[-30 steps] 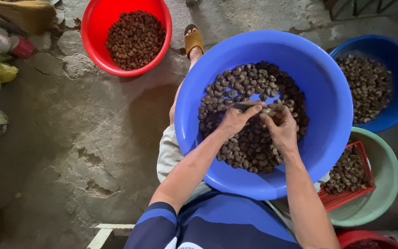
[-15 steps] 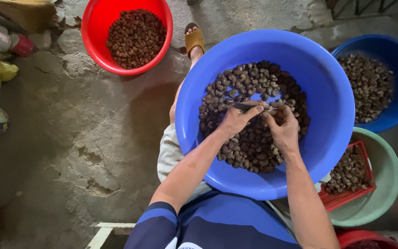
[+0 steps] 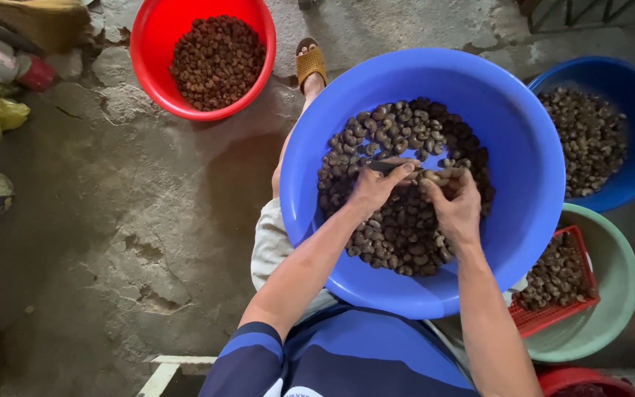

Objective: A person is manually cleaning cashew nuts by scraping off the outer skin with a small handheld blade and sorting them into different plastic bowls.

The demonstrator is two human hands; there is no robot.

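A large blue basin [image 3: 523,147] rests on my lap, half full of dark brown nuts [image 3: 398,220]. Both hands work over the pile. My left hand [image 3: 372,190] grips a small knife [image 3: 391,167], its blade pointing right. My right hand [image 3: 453,202] pinches one nut [image 3: 435,175] against the blade tip. My forearms reach in from the bottom of the view.
A red basin [image 3: 148,66] of nuts sits on the cracked concrete floor at upper left. A darker blue basin [image 3: 626,110] of nuts stands at right. Below it a pale green basin [image 3: 619,294] holds a red mesh basket [image 3: 553,312] of nuts. My sandalled foot [image 3: 310,62] shows beyond the basin.
Both hands stay over the nut pile with only slight finger movement at the knife and nut. Nothing else has moved.
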